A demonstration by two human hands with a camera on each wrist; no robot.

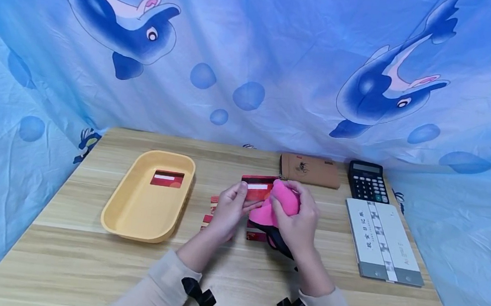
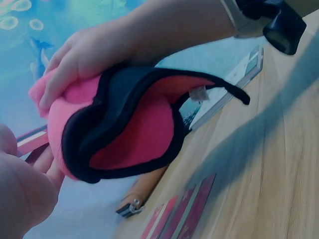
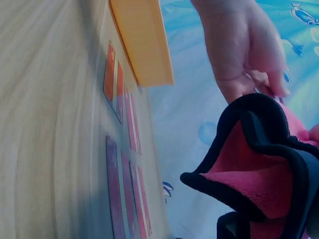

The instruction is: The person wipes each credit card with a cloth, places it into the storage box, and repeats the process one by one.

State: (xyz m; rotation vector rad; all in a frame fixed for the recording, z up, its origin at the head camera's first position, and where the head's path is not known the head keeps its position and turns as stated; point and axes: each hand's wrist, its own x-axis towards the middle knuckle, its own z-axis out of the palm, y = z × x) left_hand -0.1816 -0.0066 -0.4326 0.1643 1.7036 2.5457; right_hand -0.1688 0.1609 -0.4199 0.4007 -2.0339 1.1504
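My left hand (image 1: 230, 209) pinches a red bank card (image 1: 257, 189) with a black stripe and a white strip, holding it raised above the table. A pink fleece piece with black trim (image 1: 284, 203) is bunched in my right hand (image 1: 298, 224), its upper part overlapping the card's right end. In the left wrist view the black-edged fleece (image 2: 134, 129) hangs below the right hand's fingers and hides most of the card. Beneath the hands, several red cards (image 1: 256, 233) lie in rows on the wooden table, partly covered by hands and fleece.
A yellow tray (image 1: 123, 209) stands at the left with one red card (image 1: 167, 179) inside. At the back lies a brown wallet (image 1: 316, 172); a black calculator (image 1: 367, 182) and a white-grey notebook (image 1: 383, 242) lie at the right. A blue dolphin curtain (image 1: 281, 76) hangs behind.
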